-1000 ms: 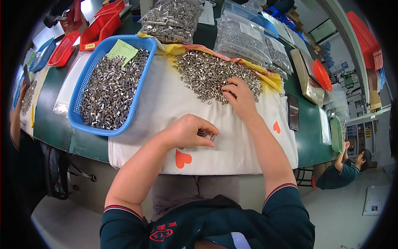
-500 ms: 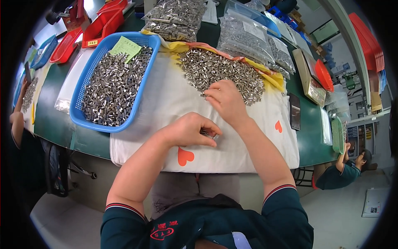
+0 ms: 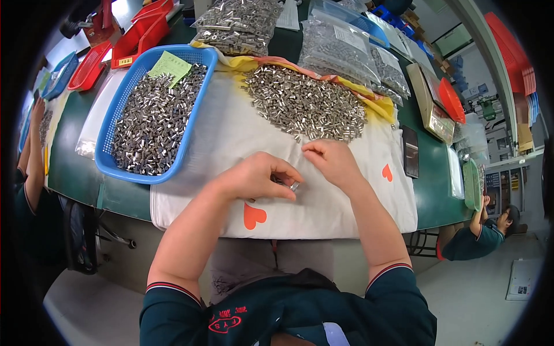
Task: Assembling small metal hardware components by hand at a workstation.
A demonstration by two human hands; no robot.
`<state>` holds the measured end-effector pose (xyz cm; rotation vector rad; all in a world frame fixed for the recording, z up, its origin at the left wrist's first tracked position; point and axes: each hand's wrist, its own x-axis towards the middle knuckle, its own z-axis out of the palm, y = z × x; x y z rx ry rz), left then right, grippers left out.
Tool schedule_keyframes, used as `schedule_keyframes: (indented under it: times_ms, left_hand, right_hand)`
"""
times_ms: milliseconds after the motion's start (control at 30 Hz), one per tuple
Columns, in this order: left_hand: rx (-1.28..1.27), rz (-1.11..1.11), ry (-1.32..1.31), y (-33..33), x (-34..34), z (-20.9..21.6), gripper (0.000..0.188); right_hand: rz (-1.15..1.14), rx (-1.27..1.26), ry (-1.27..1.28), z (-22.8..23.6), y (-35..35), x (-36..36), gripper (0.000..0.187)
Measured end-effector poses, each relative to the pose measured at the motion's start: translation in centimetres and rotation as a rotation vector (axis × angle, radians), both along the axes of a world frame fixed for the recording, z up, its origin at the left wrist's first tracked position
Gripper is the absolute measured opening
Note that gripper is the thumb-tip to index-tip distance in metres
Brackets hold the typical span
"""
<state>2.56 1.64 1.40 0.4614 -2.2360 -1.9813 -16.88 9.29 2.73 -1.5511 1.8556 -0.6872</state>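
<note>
My left hand (image 3: 259,176) is curled above the white cloth (image 3: 222,144), with small metal cylinders (image 3: 295,186) showing between thumb and fingers. To its right, my right hand (image 3: 332,161) is closed, thumb and fingertips pressed together just in front of the pile's near edge. Whatever it may hold is hidden. Beyond both hands a heap of short silvery metal cylinders (image 3: 303,101) spreads over the cloth. On the left, a blue basket (image 3: 183,158) holds many similar pieces, with a green paper slip (image 3: 170,67) lying on top.
Bags of metal parts (image 3: 236,29) and clear plastic bags (image 3: 337,49) stand behind the heap. Red bins (image 3: 138,37) are at the far left. A dark phone-like slab (image 3: 410,151) lies right of the cloth, on the green table (image 3: 435,193). Other people sit at both sides.
My right hand has drawn back from the heap toward me and slightly right, with its fingers closed. My left hand has barely shifted. The left co-worker's arm has moved.
</note>
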Motion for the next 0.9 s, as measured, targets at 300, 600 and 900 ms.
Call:
schedule_keyframes:
  times_ms: [300, 600, 900]
  left_hand:
    - [0.485, 0.311, 0.215, -1.0, -1.0, -1.4, 0.033]
    - [0.479, 0.435, 0.27, -1.1, -1.6, -1.5, 0.034]
    - [0.448, 0.467, 0.207, -0.9, -1.5, -1.8, 0.034]
  right_hand:
    - [-0.062, -0.314, -0.22, 0.9, -1.2, 1.2, 0.016]
    - [-0.006, -0.357, -0.461, -0.3, -0.1, 1.8, 0.009]
    - [0.021, -0.732, 0.082, -0.6, -0.3, 3.1, 0.012]
